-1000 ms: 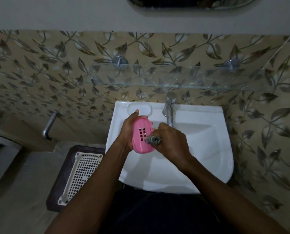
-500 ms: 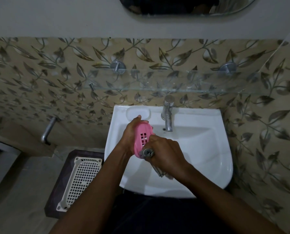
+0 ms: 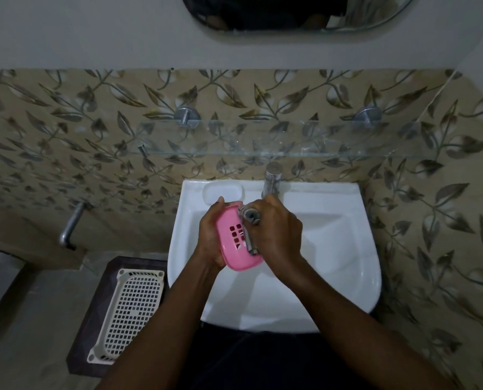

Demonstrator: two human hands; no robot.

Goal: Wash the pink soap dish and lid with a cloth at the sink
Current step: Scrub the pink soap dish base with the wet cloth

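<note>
My left hand grips a pink soap dish from its left side, over the white sink. The dish has a patch of small drain slots in its middle. My right hand holds a bunched grey cloth and presses it against the right edge and top of the dish. Most of the cloth is hidden inside my fist. I see no separate lid.
A chrome tap stands at the back of the basin, just behind my right hand. A glass shelf juts out above it. A cream perforated basket lies on a dark stool left of the sink.
The dish has turned to show more of its slotted face. My right hand with the cloth moved up from the dish's lower part to its upper right edge.
</note>
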